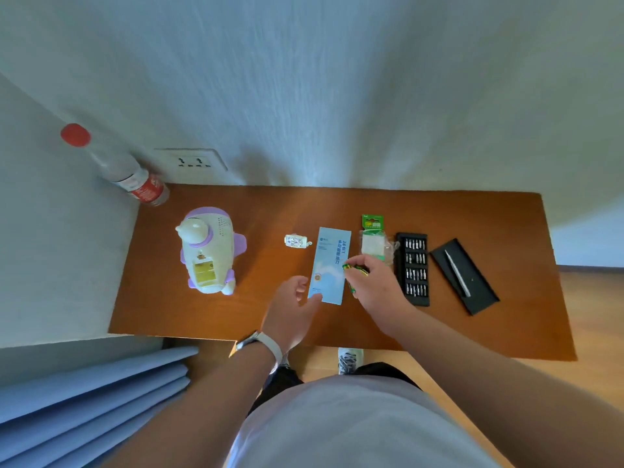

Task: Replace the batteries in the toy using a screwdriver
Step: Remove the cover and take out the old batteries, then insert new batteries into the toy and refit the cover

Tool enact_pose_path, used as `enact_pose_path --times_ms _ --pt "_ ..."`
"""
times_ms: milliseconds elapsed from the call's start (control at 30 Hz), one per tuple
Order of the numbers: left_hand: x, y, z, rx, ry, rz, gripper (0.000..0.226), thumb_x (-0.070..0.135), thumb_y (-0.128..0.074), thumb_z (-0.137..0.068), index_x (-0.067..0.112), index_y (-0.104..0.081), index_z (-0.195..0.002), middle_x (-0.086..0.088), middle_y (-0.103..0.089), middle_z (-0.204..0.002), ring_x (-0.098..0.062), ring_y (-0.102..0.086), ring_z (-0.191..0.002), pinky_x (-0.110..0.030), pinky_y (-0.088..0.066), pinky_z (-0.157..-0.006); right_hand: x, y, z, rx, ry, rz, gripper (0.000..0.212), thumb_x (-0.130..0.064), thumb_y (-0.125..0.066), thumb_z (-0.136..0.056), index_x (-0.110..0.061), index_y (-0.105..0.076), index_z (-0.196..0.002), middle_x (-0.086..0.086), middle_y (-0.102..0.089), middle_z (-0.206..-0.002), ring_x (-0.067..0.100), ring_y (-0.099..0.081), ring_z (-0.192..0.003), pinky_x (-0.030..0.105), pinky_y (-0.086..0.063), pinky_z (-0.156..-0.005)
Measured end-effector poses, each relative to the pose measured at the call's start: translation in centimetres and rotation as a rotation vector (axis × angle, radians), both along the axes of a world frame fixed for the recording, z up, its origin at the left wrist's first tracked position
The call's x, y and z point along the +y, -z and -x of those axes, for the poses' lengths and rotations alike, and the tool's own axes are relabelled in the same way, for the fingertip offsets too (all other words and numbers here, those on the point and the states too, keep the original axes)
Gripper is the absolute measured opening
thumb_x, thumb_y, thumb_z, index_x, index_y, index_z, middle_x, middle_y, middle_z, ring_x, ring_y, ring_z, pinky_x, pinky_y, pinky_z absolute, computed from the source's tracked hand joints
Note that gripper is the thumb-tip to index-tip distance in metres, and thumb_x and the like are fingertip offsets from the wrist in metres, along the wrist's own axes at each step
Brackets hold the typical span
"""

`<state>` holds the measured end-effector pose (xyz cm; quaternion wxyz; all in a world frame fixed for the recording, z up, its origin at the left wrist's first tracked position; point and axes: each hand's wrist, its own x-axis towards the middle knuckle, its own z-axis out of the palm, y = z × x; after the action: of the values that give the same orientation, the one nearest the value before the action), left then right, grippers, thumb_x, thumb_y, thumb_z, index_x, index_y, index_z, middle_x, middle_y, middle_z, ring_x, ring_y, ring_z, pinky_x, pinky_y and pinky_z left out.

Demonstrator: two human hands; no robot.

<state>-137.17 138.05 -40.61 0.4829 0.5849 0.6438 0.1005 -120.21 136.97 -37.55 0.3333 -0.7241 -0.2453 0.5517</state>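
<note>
The white and purple toy (207,251) lies at the left of the wooden table (506,336) with its battery compartment (203,270) uncovered and facing up. The small battery cover (296,241) rests apart, right of the toy. My right hand (374,283) is closed around green and yellow batteries (354,269), just right of the light blue screwdriver box (329,265). My left hand (297,307) hovers with loose fingers at the box's lower left corner, holding nothing. The silver screwdriver (457,272) lies on the black lid (472,288) at the right.
A torn green battery pack (373,239) lies behind my right hand. A black tray of bits (413,268) sits beside it. A red-capped bottle (131,177) stands at the table's back left corner below a wall socket (192,160). Walls border the table's left and far sides.
</note>
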Motion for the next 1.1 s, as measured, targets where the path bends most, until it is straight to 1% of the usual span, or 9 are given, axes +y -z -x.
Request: enact_pose_path --times_ms 67,133,267,467,633,800,900,967,1100 --pt "0.9 0.2 -2.1 0.081 0.056 -0.07 0.041 0.037 -0.064 -0.094 0.02 -0.053 -0.13 0.003 -0.059 -0.122 -0.016 -0.057 -0.11 -0.035 -0.053 -0.088 -0.8 -0.2 -1.5 0.007 0.029 0.005 0.013 -0.023 -0.056 -0.093 -0.033 -0.065 -0.093 -0.011 -0.064 -0.081 0.008 -0.054 -0.057 0.025 -0.045 -0.055" --pt "1.7 0.4 -3.6 0.167 0.101 -0.129 0.043 0.039 -0.064 -0.092 0.021 -0.053 -0.129 0.0 -0.058 -0.121 -0.018 -0.055 -0.108 -0.035 -0.053 -0.087 -1.5 -0.2 -2.9 0.019 0.053 0.023 0.013 -0.026 -0.057 -0.093 -0.036 -0.065 -0.095 -0.012 -0.063 -0.09 0.008 -0.059 -0.061 0.02 -0.047 -0.053" --pt "3.2 1.1 -6.0 0.319 0.153 -0.193 0.053 0.048 -0.064 -0.088 0.024 -0.048 -0.133 -0.002 -0.057 -0.123 -0.02 -0.051 -0.111 -0.033 -0.048 -0.081 -2.7 -0.3 -4.9 0.146 0.148 0.046 0.015 -0.025 -0.058 -0.091 -0.03 -0.066 -0.103 -0.01 -0.061 -0.111 0.013 -0.063 -0.078 0.029 -0.057 -0.071" --pt "4.4 1.7 -8.9 0.525 0.158 -0.23 0.086 0.067 -0.066 -0.08 0.02 -0.034 -0.145 -0.004 -0.051 -0.131 -0.025 -0.048 -0.12 -0.042 -0.051 -0.089 -4.5 -0.4 -7.1 0.266 0.259 0.047 0.014 -0.021 -0.058 -0.092 -0.022 -0.068 -0.102 0.003 -0.066 -0.106 0.018 -0.061 -0.088 0.025 -0.051 -0.064" --pt "4.6 1.7 -9.8 0.56 0.151 -0.219 0.089 0.058 -0.067 -0.084 0.017 -0.025 -0.151 -0.008 -0.047 -0.14 -0.028 -0.046 -0.126 -0.042 -0.049 -0.09 -5.9 -0.4 -8.4 0.362 0.311 0.049 0.013 -0.014 -0.056 -0.093 -0.015 -0.066 -0.102 0.011 -0.06 -0.101 0.02 -0.055 -0.086 0.026 -0.05 -0.061" --pt "3.8 -0.7 -9.7 0.271 0.025 -0.232 0.08 0.043 -0.071 -0.086 0.02 -0.03 -0.15 -0.003 -0.05 -0.132 -0.022 -0.049 -0.121 -0.036 -0.054 -0.09 -6.1 -1.2 -9.0 0.532 0.384 0.053 0.019 -0.006 -0.051 -0.094 -0.013 -0.067 -0.102 0.01 -0.062 -0.085 0.017 -0.061 -0.066 0.027 -0.05 -0.055" --pt "2.9 -3.4 -9.5 -0.047 -0.02 -0.205 0.064 0.03 -0.074 -0.087 0.025 -0.041 -0.142 0.004 -0.056 -0.121 -0.018 -0.056 -0.113 -0.016 -0.054 -0.072 -5.6 -1.9 -9.0 0.646 0.401 0.049 0.023 -0.005 -0.051 -0.094 -0.01 -0.066 -0.111 0.01 -0.062 -0.081 0.017 -0.061 -0.061 0.026 -0.05 -0.053" --pt "2.4 -5.7 -9.1 -0.2 -0.034 -0.153 0.059 0.032 -0.071 -0.087 0.03 -0.045 -0.139 0.01 -0.059 -0.118 -0.015 -0.059 -0.11 -0.01 -0.052 -0.063 -5.0 -2.6 -8.9 0.68 0.378 0.044 0.022 -0.008 -0.054 -0.095 -0.01 -0.064 -0.114 0.009 -0.062 -0.083 0.016 -0.061 -0.061 0.026 -0.049 -0.051" --pt "1.2 -10.4 -7.8 -0.485 -0.037 0.052 0.054 0.034 -0.054 -0.082 0.038 -0.055 -0.136 0.016 -0.07 -0.112 -0.011 -0.065 -0.107 -0.022 -0.056 -0.076 -3.8 -4.3 -8.7 0.711 0.294 0.013 0.015 -0.018 -0.068 -0.092 -0.013 -0.064 -0.105 0.006 -0.06 -0.085 0.015 -0.059 -0.063 0.024 -0.049 -0.051"
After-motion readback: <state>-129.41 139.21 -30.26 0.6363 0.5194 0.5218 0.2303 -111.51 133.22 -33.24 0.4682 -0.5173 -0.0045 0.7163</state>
